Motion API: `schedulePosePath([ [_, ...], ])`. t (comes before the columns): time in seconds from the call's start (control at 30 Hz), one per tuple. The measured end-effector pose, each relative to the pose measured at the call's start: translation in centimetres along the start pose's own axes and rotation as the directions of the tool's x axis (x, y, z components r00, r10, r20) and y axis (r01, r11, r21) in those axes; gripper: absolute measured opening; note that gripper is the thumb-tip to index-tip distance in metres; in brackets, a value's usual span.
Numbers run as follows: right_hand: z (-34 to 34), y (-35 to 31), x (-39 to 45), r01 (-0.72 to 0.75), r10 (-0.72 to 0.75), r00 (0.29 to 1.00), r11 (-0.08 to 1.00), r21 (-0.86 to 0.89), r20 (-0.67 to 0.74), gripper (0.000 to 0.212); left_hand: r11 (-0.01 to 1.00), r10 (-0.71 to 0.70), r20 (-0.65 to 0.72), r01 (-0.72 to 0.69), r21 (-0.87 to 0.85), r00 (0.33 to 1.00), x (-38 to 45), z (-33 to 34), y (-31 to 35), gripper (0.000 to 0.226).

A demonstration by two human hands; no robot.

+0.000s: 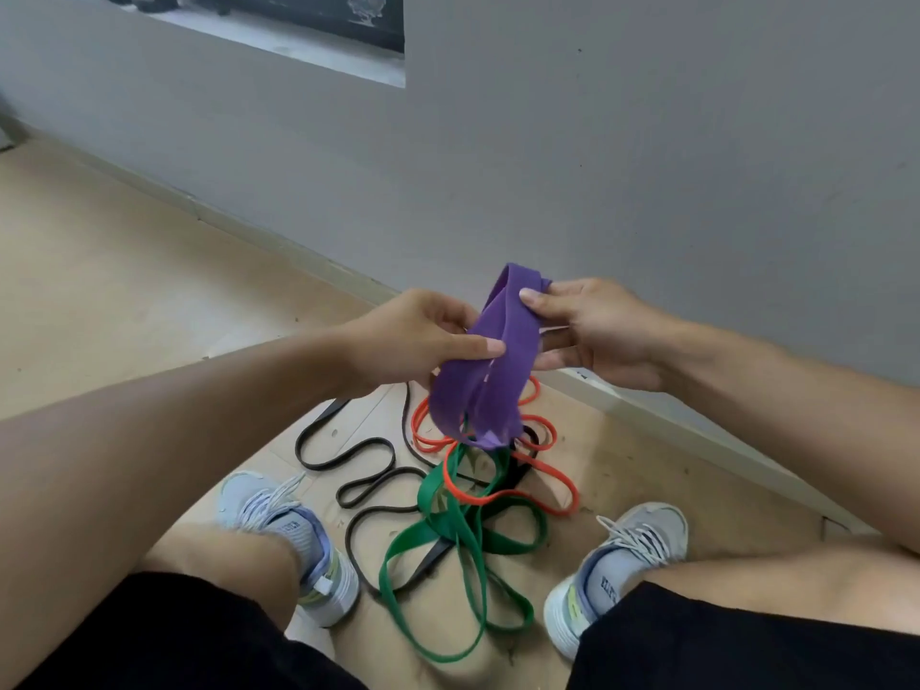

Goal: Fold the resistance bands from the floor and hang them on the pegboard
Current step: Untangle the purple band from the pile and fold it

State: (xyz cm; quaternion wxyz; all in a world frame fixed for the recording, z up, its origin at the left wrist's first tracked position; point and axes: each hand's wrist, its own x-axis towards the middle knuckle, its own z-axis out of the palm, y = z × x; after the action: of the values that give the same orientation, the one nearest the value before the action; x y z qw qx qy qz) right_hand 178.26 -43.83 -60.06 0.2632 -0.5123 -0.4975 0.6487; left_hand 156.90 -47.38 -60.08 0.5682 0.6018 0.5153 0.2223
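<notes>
A: On the floor [124, 271], what lies by the grey wall [647, 141]?

B: A tangle between the two shoes; the green band [450, 535] sprawls widest, nearest the person; the black band [348, 460] loops out to the left of it; the orange band [542, 495] curls at the far side, by the wall's base; all three cross one another.

A: And the purple band [490, 371]?

B: Up in the air over the pile, gathered into several hanging folds; its lower end dangles just above the orange and green ones.

A: The hands?

B: The left hand [423, 336] pinches the folds at mid-height, thumb laid across the front; the right hand [592, 326] pinches the top loop between thumb and fingers, its other fingers held out loosely below.

A: The shoes?

B: The left shoe [293, 535] and right shoe [612, 570] flank the pile; both are pale with white laces.
</notes>
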Motion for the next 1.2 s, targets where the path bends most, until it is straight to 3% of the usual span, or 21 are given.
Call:
schedulePosePath([
  [0.1,-1.0,0.4,0.1,-0.122,0.118,0.991,0.991,0.063,0.064,0.024,1.0,-0.022,-0.091,0.022,-0.006,0.996,0.0,0.1,0.3,0.025],
  [0.17,-1.5,0.7,0.4,-0.143,0.14,0.986,0.989,0.026,0.09,0.022,0.985,0.028,-0.189,0.005,0.172,0.982,0.2,-0.1,0.3,0.019],
  [0.23,-2.3,0.9,0.7,-0.158,0.158,0.98,0.987,-0.011,0.119,0.027,0.917,0.137,-0.302,-0.005,0.4,0.943,0.4,-0.4,0.1,0.013],
  [0.3,-3.2,1.4,0.8,-0.167,0.181,0.973,0.98,-0.109,0.14,0.035,0.854,0.232,-0.389,0.004,0.52,0.891,0.7,-0.7,-0.1,0.011],
  [0.4,-4.6,2.2,0.8,-0.182,0.23,0.96,0.945,-0.271,0.16,0.027,0.799,0.269,-0.481,0.086,0.595,0.834,0.9,-1.5,0.0,0.012],
  [0.47,-5.6,2.7,0.8,-0.217,0.267,0.958,0.914,-0.343,0.106,0.018,0.827,0.242,-0.54,0.12,0.549,0.806,0.9,-2.3,0.0,0.012],
  [0.53,-6.5,3.4,0.6,-0.26,0.31,0.95,0.755,-0.602,-0.021,0.022,0.889,0.21,-0.584,0.096,0.448,0.784,1.0,-3.2,0.1,0.014],
  [0.6,-6.7,3.9,0.3,-0.276,0.381,0.916,0.372,-0.886,-0.125,0.031,0.926,0.187,-0.605,0.067,0.372,0.774,0.7,-3.6,0.2,0.018],
  [0.63,-6.6,4.1,0.3,-0.253,0.398,0.906,0.238,-0.938,-0.143,0.039,0.934,0.186,-0.598,0.049,0.355,0.78,0.5,-3.7,0.3,0.02],
  [0.67,-6.4,4.1,0.4,-0.213,0.377,0.918,0.21,-0.954,-0.122,0.048,0.937,0.194,-0.571,0.022,0.348,0.798,0.2,-3.7,0.5,0.021],
  [0.8,-3.8,3.0,0.8,0.039,0.077,0.993,0.478,-0.877,0.086,0.092,0.936,0.259,-0.338,-0.148,0.319,0.905,-1.4,-2.4,1.9,0.029],
  [0.9,-0.9,2.6,1.1,0.174,-0.103,0.985,0.592,-0.787,0.14,0.118,0.89,0.387,-0.231,-0.295,0.349,0.893,-2.2,-1.2,3.2,0.027],
  [1.03,1.0,2.9,1.6,0.331,-0.242,0.943,0.628,-0.704,0.228,0.1,0.857,0.497,-0.2,-0.441,0.267,0.844,-2.4,-0.7,3.9,0.02],
  [1.2,2.0,3.4,1.7,0.261,-0.128,0.957,0.767,-0.586,0.259,0.05,0.84,0.539,-0.3,-0.53,0.119,0.787,-2.9,-1.3,4.2,0.023],
])
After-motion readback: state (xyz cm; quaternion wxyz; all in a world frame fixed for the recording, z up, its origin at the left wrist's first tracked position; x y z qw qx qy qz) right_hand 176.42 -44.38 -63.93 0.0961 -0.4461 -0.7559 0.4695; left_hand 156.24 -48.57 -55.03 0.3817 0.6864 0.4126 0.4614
